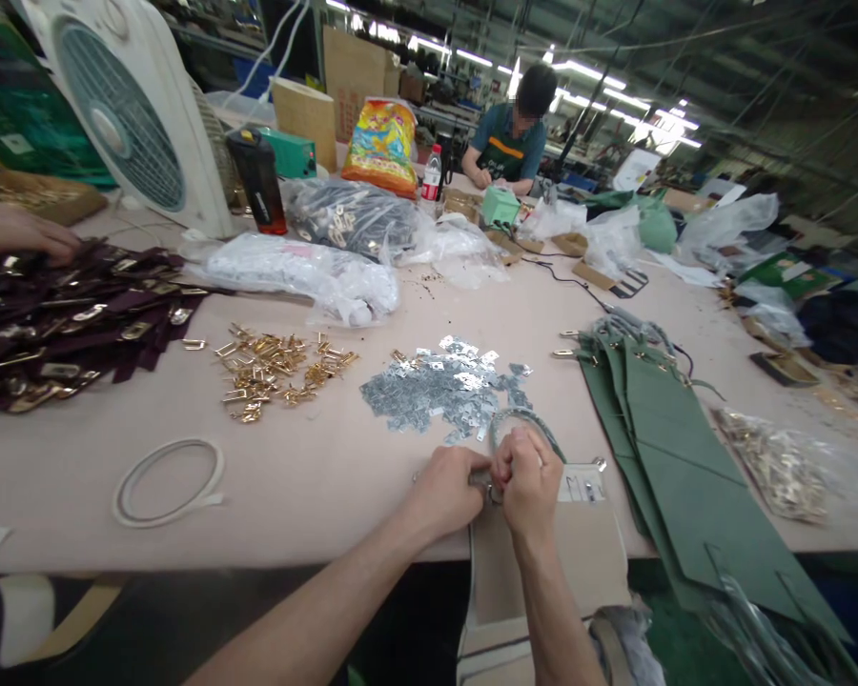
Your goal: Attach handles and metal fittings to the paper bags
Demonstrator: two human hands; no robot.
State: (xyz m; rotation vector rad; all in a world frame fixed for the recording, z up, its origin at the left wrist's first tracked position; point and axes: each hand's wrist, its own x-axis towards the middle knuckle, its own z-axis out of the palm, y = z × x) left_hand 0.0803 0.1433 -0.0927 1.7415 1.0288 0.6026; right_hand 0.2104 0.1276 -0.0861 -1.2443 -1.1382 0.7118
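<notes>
My left hand point(452, 488) is closed with its fingertips at the upper left corner of a beige-backed bag panel point(584, 548). Against it, my right hand point(527, 476) is curled into a fist; what lies inside it is hidden. The panel hangs over the table's front edge toward me, and small metal fittings point(584, 489) show near its top right corner. Behind my right hand curves a thin green strap point(543, 426). Just beyond both hands lies a heap of flat silver metal plates point(436, 391). Gold-coloured metal fittings point(278, 372) are scattered to its left.
Green bag panels point(701, 448) are stacked at right, overhanging the edge. A coil of white tape point(168, 483) lies front left. Dark straps with buckles point(78, 324) are piled far left, touched by another person's hand point(21, 232). Behind stand a fan point(121, 114) and bottle point(431, 174); a co-worker point(507, 143) sits opposite.
</notes>
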